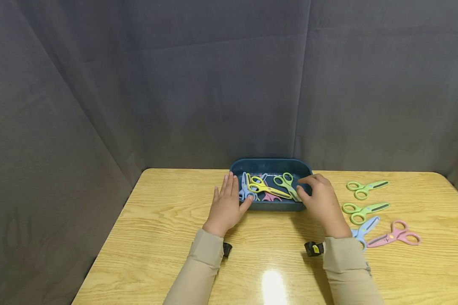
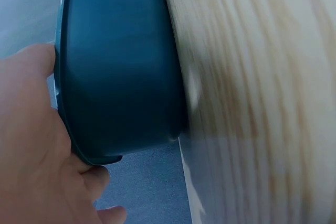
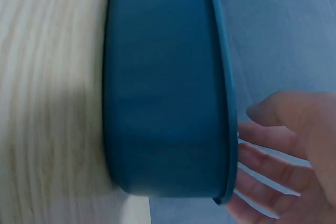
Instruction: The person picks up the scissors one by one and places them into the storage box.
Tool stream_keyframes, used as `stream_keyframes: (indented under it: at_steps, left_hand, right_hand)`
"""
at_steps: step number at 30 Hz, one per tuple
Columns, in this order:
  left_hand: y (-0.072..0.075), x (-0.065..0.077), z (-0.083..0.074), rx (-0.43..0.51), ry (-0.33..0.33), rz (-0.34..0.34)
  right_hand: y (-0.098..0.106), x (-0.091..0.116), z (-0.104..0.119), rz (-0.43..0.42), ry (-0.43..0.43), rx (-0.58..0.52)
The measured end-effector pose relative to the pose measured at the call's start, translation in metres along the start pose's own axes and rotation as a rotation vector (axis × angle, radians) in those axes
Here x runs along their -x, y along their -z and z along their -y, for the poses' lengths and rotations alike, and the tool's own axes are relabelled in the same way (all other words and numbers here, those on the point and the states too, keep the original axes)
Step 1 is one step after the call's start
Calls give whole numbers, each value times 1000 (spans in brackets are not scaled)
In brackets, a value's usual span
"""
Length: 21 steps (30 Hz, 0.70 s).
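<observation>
A dark blue plastic bin (image 1: 271, 160) stands at the table's back edge with several children's scissors inside. Among them are yellow scissors (image 1: 271, 190), light blue scissors (image 1: 244, 184), partly covered pink scissors (image 1: 271, 197) and, at the right, green scissors (image 1: 289, 186). My left hand (image 1: 227, 207) rests along the bin's left end, fingers extended and thumb at the front rim. The left wrist view shows the bin's side wall (image 2: 115, 66) beside it. Over the right rim reaches my right hand (image 1: 322, 203), fingers loosely bent and apart, thumb close to the green scissors.
On the table's right side lie upper green scissors (image 1: 370, 186), lower green scissors (image 1: 368, 209), light blue scissors (image 1: 366, 228) partly behind the right wrist, and pink scissors (image 1: 395, 234). A grey cloth curtain (image 1: 213, 84) hangs behind the wooden table (image 1: 168, 212).
</observation>
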State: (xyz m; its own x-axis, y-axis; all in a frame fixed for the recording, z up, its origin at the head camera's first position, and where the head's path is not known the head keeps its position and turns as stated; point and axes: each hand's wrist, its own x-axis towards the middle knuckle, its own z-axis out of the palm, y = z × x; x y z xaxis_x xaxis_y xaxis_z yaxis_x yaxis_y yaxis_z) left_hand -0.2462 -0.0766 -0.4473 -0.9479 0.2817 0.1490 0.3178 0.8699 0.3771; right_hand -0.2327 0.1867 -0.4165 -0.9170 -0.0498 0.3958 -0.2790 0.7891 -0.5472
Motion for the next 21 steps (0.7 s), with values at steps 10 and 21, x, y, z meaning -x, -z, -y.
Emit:
stream_keyframes:
  at_steps: [10,21]
  left_hand:
    - [-3,-3,2,-8,6,8]
    - [-4,-2,2,-10,12,8]
  right_hand:
    - [22,3,-14,-38,-113,-18]
    - [48,10,-35,123,-307,3]
